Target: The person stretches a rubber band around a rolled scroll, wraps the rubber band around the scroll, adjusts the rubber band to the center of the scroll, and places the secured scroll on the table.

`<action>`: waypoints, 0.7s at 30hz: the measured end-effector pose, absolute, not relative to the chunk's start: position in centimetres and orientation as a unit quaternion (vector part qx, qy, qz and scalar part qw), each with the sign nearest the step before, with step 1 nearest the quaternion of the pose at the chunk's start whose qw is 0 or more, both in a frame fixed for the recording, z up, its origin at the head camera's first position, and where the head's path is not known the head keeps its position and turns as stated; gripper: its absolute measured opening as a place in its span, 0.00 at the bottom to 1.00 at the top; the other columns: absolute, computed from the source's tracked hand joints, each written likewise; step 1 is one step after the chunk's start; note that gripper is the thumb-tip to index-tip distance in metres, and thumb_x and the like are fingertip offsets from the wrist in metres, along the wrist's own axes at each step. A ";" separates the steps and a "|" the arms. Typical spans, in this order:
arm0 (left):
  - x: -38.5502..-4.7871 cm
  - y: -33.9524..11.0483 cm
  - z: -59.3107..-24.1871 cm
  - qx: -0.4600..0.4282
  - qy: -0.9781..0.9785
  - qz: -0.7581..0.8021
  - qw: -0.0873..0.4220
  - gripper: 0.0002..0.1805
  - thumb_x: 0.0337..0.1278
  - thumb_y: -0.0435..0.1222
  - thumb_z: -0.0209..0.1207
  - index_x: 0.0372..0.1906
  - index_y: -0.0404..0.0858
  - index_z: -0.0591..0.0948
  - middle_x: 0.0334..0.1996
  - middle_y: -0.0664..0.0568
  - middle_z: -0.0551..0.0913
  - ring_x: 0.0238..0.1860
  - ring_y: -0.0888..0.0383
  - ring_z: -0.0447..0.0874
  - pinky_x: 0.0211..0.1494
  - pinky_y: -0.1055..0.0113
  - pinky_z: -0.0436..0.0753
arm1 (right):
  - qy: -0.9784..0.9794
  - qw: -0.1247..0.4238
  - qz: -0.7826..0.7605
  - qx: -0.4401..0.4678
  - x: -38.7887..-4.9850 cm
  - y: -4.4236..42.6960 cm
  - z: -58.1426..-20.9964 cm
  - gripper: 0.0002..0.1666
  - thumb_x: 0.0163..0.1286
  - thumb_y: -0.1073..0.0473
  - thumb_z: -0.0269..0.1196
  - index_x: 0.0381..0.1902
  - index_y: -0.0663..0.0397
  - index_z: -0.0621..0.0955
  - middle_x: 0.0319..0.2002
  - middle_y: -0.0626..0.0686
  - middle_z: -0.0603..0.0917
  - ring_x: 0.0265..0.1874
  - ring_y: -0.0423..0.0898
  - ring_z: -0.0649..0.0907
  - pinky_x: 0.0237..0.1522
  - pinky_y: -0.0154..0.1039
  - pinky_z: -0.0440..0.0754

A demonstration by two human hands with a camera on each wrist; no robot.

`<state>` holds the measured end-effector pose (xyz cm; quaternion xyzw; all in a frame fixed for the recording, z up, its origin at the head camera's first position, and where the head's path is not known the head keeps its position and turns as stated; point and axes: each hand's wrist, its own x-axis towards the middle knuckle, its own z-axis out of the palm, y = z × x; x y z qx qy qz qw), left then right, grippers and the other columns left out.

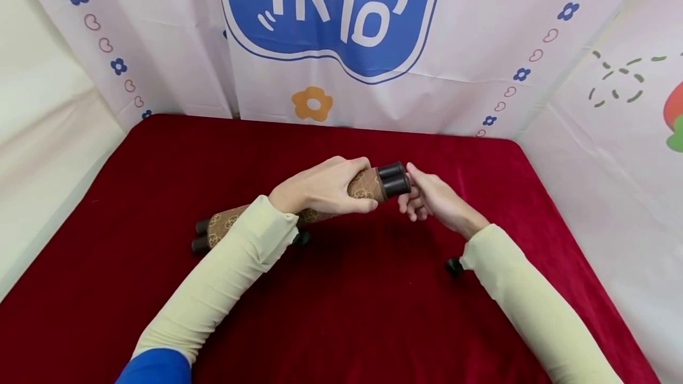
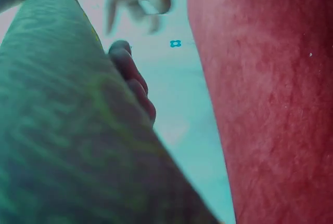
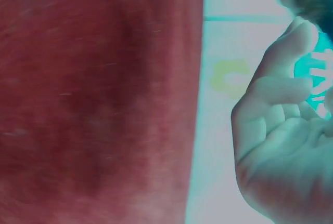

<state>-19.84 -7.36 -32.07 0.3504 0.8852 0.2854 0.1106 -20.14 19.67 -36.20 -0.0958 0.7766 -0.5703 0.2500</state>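
A brown scroll (image 1: 368, 184) with gold round motifs and paired dark rod ends (image 1: 396, 186) lies slantwise under my left forearm. My left hand (image 1: 328, 185) grips it near its right end, thumb and fingers on opposite sides. The left wrist view shows the patterned scroll (image 2: 67, 109) close up, with left fingertips (image 2: 136, 86) at its far side. My right hand (image 1: 434, 197) is beside the right rod ends, loosely bent and holding nothing visible. In the right wrist view its fingers (image 3: 283, 52) reach up close to a blurred dark end; contact cannot be made out.
A dark red cloth (image 1: 373, 301) covers the table. White printed curtains (image 1: 181, 46) stand behind it and along both sides. A small black wrist device (image 1: 453, 266) sits below the right cuff, and another (image 1: 302, 238) below the left.
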 end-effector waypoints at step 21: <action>-20.0 -3.5 -35.1 0.304 0.939 0.144 0.067 0.35 0.51 0.68 0.64 0.48 0.43 0.76 0.33 0.55 0.81 0.32 0.57 0.82 0.33 0.63 0.82 | 0.874 0.132 -0.467 -0.032 -18.7 16.8 -35.8 0.34 0.82 0.33 0.49 0.48 0.60 0.80 0.26 0.55 0.83 0.17 0.45 0.82 0.24 0.38 0.84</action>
